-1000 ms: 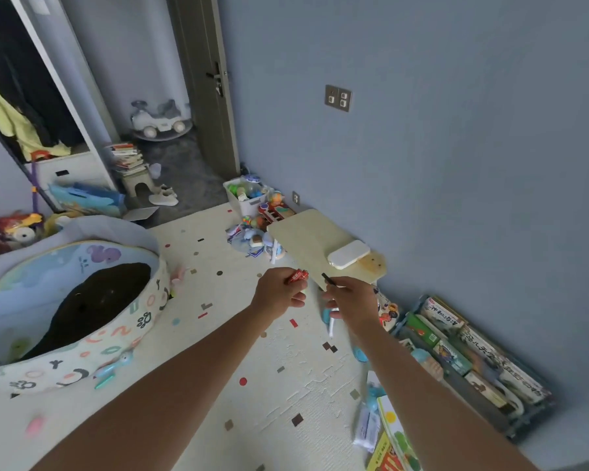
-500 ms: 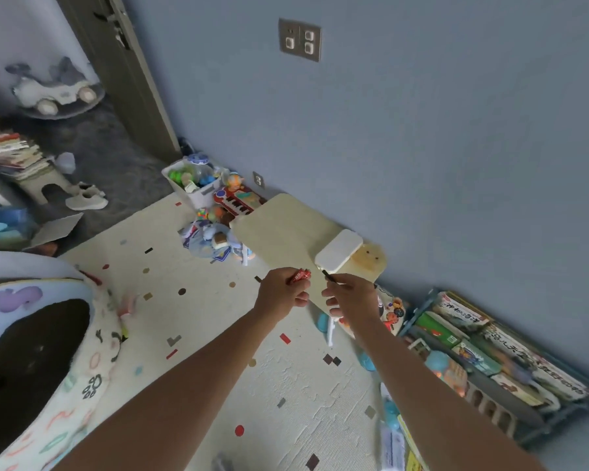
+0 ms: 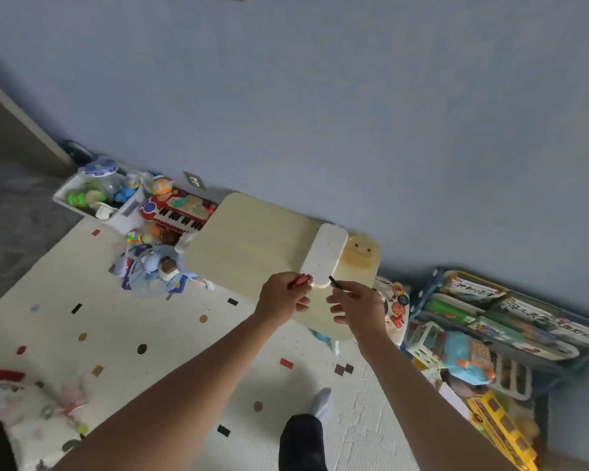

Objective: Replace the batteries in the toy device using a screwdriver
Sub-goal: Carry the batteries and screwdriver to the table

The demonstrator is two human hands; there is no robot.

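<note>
White plastic toy device (image 3: 324,259), long and rounded, lying on the pale wooden tabletop (image 3: 249,246) against the blue wall, near end pointing at the hands. Just short of that end, left hand (image 3: 281,297) closed in a grip on red batteries (image 3: 300,281), tips poking out past the fingers, probably kept ready for the swap. Right hand (image 3: 357,305) pinching a thin dark screwdriver (image 3: 335,283) between thumb and fingers, other fingers loosely spread, tip aimed at the device's near corner, likely for the cover screw, though no screw visible. Further out, a toy keyboard (image 3: 177,214) and a white bin of toys (image 3: 99,198) left of the tabletop, a rack of picture books (image 3: 510,311) on the right, speckled floor mat (image 3: 116,334) beneath. Compared with half a second ago, view dropped and closer, light switch gone from sight, hands nearer the device, same holds on both.
</note>
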